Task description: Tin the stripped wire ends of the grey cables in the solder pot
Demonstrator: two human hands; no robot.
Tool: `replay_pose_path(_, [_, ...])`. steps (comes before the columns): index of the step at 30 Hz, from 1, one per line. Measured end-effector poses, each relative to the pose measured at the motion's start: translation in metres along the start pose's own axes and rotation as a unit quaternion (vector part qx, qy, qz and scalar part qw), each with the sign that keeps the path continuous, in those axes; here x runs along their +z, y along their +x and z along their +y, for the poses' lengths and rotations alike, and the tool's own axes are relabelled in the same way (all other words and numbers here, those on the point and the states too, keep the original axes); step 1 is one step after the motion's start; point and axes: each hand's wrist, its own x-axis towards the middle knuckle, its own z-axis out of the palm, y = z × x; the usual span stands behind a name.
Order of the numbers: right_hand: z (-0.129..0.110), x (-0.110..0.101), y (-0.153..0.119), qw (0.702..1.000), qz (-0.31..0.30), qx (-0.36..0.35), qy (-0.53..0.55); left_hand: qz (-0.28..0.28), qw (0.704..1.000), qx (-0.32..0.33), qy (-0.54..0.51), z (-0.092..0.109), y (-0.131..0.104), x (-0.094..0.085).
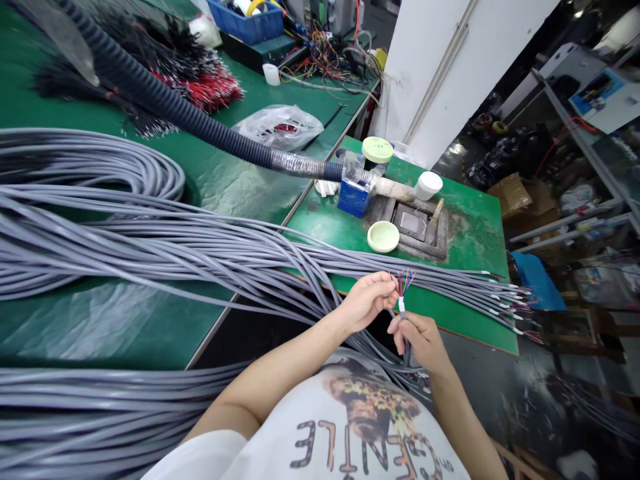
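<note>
We saw the grey multi-core cable (407, 350) held upright in front of the wearer's body, at the near edge of a green board (320, 227). Its smooth round sheath ended in a white band (401, 305), above which thin coloured wires (406, 283) fanned out; we made out red, blue and darker strands, their tips spread apart and uneven. The lower end of this cable ran out of our sight behind the hand.

The right hand (420, 337) had its thumb and fingers closed around the sheath, just below the band. The left hand (373, 298) stood just to the left of the wires, thumb and forefinger drawn together, the other fingers curled; we could not tell whether a strand was pinched between them.

Beyond the hands we noted a long bundle of grey cables (200, 247), which crossed from the left onto the board, their stripped ends (520, 307) showing white bands and short coloured wires at the right. Farther away lay a pale green dish (383, 236), beside a soiled metal frame (435, 248), with a blue box (353, 198) to its left and a white cup (429, 185) behind.
</note>
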Motion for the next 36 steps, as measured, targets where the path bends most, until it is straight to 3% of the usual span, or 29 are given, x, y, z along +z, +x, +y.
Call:
replay_pose_path(4, [0.001,0.000,0.000,1.000,-0.001,0.007,-0.001,-0.002,1.000,0.001,0.008,0.000,0.003,0.000])
replay_pose_path(8, [0.000,-0.001,0.002,1.000,-0.005,0.006,-0.010,-0.001,0.995,0.051,0.084,0.003,0.005,-0.005])
replay_pose_path(13, [-0.002,-0.002,0.004,1.000,-0.008,0.009,-0.015,-0.037,0.979,0.104,0.170,0.011,0.007,-0.009])
replay_pose_path(18, [-0.004,-0.005,0.005,0.999,-0.004,0.018,-0.029,-0.020,0.970,0.104,0.217,0.016,0.006,-0.010])
replay_pose_path(21, [-0.007,-0.006,0.009,0.999,0.038,0.026,0.015,-0.009,0.977,0.085,0.195,0.009,0.006,-0.008])
replay_pose_path(24, [-0.012,-0.004,0.016,0.990,0.125,0.007,0.060,-0.001,0.986,0.060,0.159,-0.004,0.006,-0.004])
replay_pose_path(29, [-0.015,0.005,0.025,0.968,0.251,-0.021,0.005,0.026,0.999,0.017,0.024,-0.020,0.004,0.007])
replay_pose_path(32, [-0.014,0.007,0.026,0.955,0.292,-0.037,-0.029,0.037,0.999,0.010,-0.024,-0.020,0.003,0.010])
replay_pose_path(36, [-0.019,0.001,0.030,0.953,0.290,-0.055,-0.074,0.075,0.995,0.063,0.016,-0.018,0.002,0.008])
